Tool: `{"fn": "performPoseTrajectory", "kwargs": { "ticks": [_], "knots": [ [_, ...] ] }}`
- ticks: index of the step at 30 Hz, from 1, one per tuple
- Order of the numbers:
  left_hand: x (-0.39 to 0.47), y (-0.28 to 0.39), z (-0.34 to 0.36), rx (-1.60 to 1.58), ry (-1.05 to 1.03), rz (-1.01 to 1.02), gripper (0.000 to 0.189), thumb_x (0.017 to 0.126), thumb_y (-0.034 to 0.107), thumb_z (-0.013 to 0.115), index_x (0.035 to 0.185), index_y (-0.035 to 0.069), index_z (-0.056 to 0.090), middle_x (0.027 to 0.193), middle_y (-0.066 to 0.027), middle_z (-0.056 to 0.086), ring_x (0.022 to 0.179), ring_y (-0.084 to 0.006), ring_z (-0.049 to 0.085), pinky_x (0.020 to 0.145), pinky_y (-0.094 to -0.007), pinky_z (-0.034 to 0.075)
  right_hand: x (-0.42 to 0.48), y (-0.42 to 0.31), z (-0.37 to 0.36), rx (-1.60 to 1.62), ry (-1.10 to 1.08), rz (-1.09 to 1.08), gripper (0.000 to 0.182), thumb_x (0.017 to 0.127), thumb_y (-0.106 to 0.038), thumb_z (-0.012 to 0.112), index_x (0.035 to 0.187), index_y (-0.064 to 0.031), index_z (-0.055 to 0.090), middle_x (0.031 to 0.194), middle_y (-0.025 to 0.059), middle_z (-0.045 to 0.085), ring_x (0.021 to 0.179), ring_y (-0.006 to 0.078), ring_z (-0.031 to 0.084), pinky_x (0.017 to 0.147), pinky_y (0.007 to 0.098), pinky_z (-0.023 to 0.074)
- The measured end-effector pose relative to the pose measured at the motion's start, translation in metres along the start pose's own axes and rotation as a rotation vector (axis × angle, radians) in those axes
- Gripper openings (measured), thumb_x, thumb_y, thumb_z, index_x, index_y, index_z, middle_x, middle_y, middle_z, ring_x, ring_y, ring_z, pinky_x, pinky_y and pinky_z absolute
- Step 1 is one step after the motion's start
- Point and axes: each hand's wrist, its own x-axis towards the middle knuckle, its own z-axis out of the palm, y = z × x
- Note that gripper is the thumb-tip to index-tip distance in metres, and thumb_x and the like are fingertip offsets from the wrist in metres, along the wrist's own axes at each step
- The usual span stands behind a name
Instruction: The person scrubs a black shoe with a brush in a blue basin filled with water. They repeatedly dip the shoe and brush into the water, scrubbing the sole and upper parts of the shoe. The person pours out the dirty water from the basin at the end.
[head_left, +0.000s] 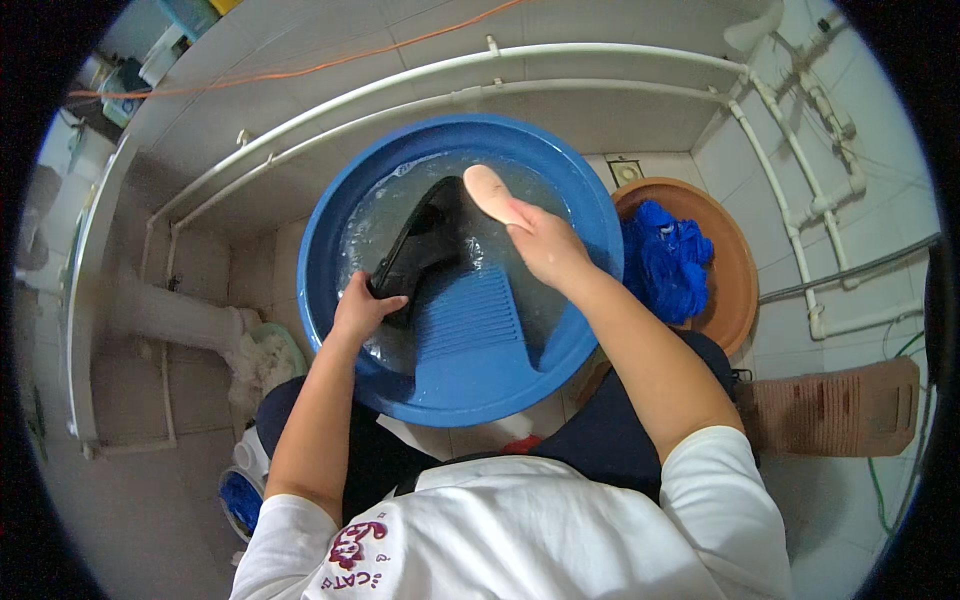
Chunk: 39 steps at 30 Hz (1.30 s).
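Observation:
A blue plastic washtub (461, 416) holds cloudy, sudsy water, with a ribbed blue washboard section (469, 337) on its near side. My left hand (364, 307) grips one end of a black shoe (431, 247), which lies on its side in the water beside the ribs. Over the tub's right half, my right hand (547, 244) holds a pale pink brush (487, 191) by its handle. The brush's smooth back faces up, so its bristles are hidden. Its head is close to the far end of the shoe; whether they touch cannot be told.
An orange-brown basin (739, 292) with bunched blue cloth (667, 259) stands right of the tub. A brown washboard (832, 405) lies farther right. White pipes (615, 49) run along the walls. At the left are a pedestal (180, 315) and a green basin (289, 341) with pale material.

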Motion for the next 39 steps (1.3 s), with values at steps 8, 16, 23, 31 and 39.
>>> {"fn": "performPoseTrajectory", "kwargs": {
  "ticks": [8,16,23,31,39],
  "knots": [
    [0.051,-0.004,0.022,-0.571,0.059,-0.37,0.073,0.066,0.037,0.078,0.118,-0.005,0.047,0.105,-0.0169,0.059,0.093,-0.0279,0.059,0.08,-0.0383,0.046,-0.013,-0.014,-0.008,0.083,-0.121,0.012,0.04,0.085,-0.021,0.051,0.122,-0.0077,0.051,0.111,0.0187,0.059,0.102,0.0328,0.056,0.087,0.0377,0.0432],
    [0.102,-0.08,0.061,-0.06,0.219,-0.48,0.082,0.069,0.067,0.06,0.098,-0.009,0.062,0.104,-0.0266,0.06,0.096,-0.0337,0.059,0.084,-0.0381,0.044,-0.016,0.014,-0.011,0.124,-0.144,0.078,0.04,0.085,-0.02,0.052,0.123,-0.0055,0.051,0.111,0.0188,0.059,0.101,0.0299,0.058,0.085,0.0345,0.0439],
    [0.067,-0.016,0.056,0.284,0.217,-0.215,0.061,0.064,0.021,0.078,0.111,-0.002,0.046,0.113,-0.0241,0.055,0.107,-0.0401,0.052,0.09,-0.0422,0.044,-0.009,0.013,-0.004,0.247,-0.105,0.041,0.038,0.083,-0.02,0.053,0.118,-0.0044,0.054,0.106,0.0194,0.061,0.098,0.0312,0.059,0.085,0.0366,0.0445],
    [0.045,-0.021,0.008,-0.365,-0.022,-0.414,0.064,0.067,0.022,0.067,0.118,-0.007,0.043,0.103,-0.0198,0.057,0.088,-0.0261,0.059,0.079,-0.033,0.046,-0.005,0.007,0.006,0.436,-0.206,0.078,0.045,0.085,-0.017,0.054,0.127,-0.003,0.047,0.072,-0.0013,0.051,0.06,0.0058,0.044,0.049,0.0212,0.0367],
    [0.037,-0.009,-0.011,-0.08,0.423,0.045,0.058,0.068,0.022,0.062,0.122,0.006,0.048,0.11,-0.0148,0.056,0.094,-0.0286,0.057,0.085,-0.0353,0.044,-0.009,-0.004,-0.002,0.574,-0.209,0.215,0.044,0.088,-0.017,0.053,0.129,-0.0022,0.044,0.071,-0.0036,0.045,0.058,0.0037,0.039,0.046,0.0175,0.0331]
  ]
}}
